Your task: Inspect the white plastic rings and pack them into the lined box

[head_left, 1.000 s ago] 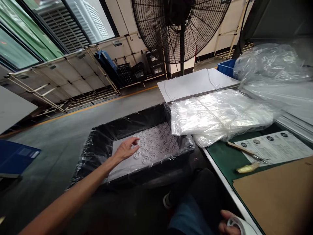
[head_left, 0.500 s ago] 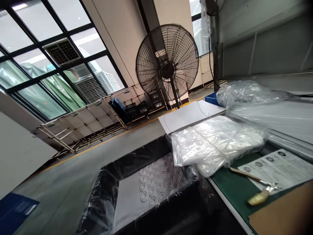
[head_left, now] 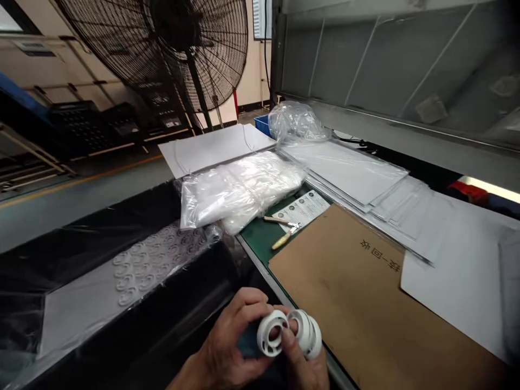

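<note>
My left hand (head_left: 229, 338) is closed around a white plastic ring-shaped part (head_left: 265, 337), whose round open face with slots points towards me. Close beside it, my right hand (head_left: 306, 371) grips more white rings (head_left: 314, 337), held side by side, its thumb reaching across to the left ring. Part of the right fingers is hidden behind the rings. Both hands are just in front of the bench edge, near a brown cardboard sheet (head_left: 337, 292). To the left, a black-lined bin (head_left: 211, 281) holds rows of similar round parts (head_left: 146, 260) on a pale sheet.
Clear plastic bags (head_left: 239, 187) lie across the bin's far corner and the green bench (head_left: 264, 238). A yellow-handled tool (head_left: 281, 241), a wooden-handled tool (head_left: 278, 220) and a printed sheet (head_left: 314, 205) are beyond the cardboard. White sheets (head_left: 349, 168) are stacked behind; a large fan (head_left: 195, 49) stands farther off.
My view has swung right and down towards the bench. Both hands, out of view before, now show at the bottom with the white rings in them.
</note>
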A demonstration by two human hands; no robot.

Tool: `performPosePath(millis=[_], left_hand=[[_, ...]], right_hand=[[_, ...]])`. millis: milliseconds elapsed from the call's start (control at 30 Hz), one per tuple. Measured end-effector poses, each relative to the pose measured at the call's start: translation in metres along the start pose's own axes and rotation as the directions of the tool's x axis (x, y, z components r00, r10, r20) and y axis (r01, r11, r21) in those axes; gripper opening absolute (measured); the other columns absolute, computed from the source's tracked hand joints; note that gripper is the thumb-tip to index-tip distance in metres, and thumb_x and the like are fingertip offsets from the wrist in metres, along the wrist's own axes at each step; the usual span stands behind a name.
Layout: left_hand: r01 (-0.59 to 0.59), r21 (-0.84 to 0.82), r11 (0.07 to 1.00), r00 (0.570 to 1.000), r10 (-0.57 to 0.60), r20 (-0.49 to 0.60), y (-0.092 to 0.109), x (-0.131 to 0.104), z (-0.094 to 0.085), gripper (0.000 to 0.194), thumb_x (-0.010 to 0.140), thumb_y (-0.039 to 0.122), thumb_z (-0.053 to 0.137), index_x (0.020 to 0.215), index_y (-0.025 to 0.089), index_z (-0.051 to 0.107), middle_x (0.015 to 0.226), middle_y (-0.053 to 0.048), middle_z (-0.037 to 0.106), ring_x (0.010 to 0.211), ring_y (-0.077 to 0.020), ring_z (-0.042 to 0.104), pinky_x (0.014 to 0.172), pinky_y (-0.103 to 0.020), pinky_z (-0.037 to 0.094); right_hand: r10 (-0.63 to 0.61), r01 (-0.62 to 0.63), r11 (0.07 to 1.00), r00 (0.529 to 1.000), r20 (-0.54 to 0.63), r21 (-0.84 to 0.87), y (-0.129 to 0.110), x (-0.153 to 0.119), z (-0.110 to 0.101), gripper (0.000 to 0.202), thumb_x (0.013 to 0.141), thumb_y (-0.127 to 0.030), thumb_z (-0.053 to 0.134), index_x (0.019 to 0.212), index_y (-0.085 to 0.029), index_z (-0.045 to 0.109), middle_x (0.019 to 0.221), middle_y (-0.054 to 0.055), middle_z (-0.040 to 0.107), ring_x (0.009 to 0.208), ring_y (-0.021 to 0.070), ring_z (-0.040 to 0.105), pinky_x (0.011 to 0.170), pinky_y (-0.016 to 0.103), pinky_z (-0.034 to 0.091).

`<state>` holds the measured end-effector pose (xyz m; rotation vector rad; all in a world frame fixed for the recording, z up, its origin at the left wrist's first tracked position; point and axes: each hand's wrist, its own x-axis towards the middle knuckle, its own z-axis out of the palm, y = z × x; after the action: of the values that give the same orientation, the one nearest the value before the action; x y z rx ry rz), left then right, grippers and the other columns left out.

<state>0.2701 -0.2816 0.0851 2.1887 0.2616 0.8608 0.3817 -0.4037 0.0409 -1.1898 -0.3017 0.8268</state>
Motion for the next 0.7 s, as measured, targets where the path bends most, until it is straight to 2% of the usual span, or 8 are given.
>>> performPosePath(millis=[67,167,467,700], left_hand=[[0.004,-0.009,1.000,1.000,-0.004,0.015,-0.0001,-0.0005,0.0014,0.060,0.079,0.013,0.071,0.136,0.023,0.052,0.115,-0.012,0.064,0.108,-0.0265,0.064,0.091,-0.038,0.061],[0.018,-0.001,1.000,0.999,-0.018,0.028,-0.0016,-0.0027,0.0037,0.060,0.078,0.013,0.069,0.135,0.023,0.054,0.116,-0.011,0.064,0.111,-0.0264,0.062,0.095,-0.038,0.059],[0.053,0.039,0.998,0.999,-0.054,0.005,-0.0071,-0.0054,0.0007,0.055,0.078,0.016,0.072,0.130,0.022,0.057,0.118,-0.010,0.061,0.112,-0.0253,0.062,0.096,-0.036,0.057],[0.095,0.031,0.995,0.995,-0.095,-0.031,-0.0044,-0.0042,0.0001,0.058,0.072,0.014,0.073,0.127,0.022,0.056,0.116,-0.010,0.063,0.108,-0.0262,0.064,0.093,-0.038,0.058]], right_hand=[[0.087,-0.087,0.994,0.996,-0.013,0.059,0.0039,-0.0016,0.0024,0.036,0.080,-0.053,0.084,0.097,-0.021,0.083,0.112,0.012,0.077,0.105,0.0333,0.070,0.092,0.042,0.058],[0.166,-0.164,0.981,0.986,-0.005,0.106,0.0032,-0.0024,0.0047,0.034,0.080,-0.052,0.085,0.093,-0.021,0.083,0.113,0.011,0.076,0.105,0.0317,0.068,0.094,0.041,0.056],[0.180,-0.186,0.972,0.982,0.051,0.142,0.0051,0.0001,0.0013,0.033,0.079,-0.050,0.087,0.097,-0.023,0.083,0.107,0.008,0.076,0.098,0.0268,0.069,0.088,0.036,0.057],[0.155,-0.173,0.972,0.981,0.117,0.158,0.0034,-0.0007,0.0034,0.025,0.086,-0.044,0.083,0.099,-0.023,0.083,0.108,0.007,0.076,0.102,0.0266,0.068,0.093,0.036,0.054]])
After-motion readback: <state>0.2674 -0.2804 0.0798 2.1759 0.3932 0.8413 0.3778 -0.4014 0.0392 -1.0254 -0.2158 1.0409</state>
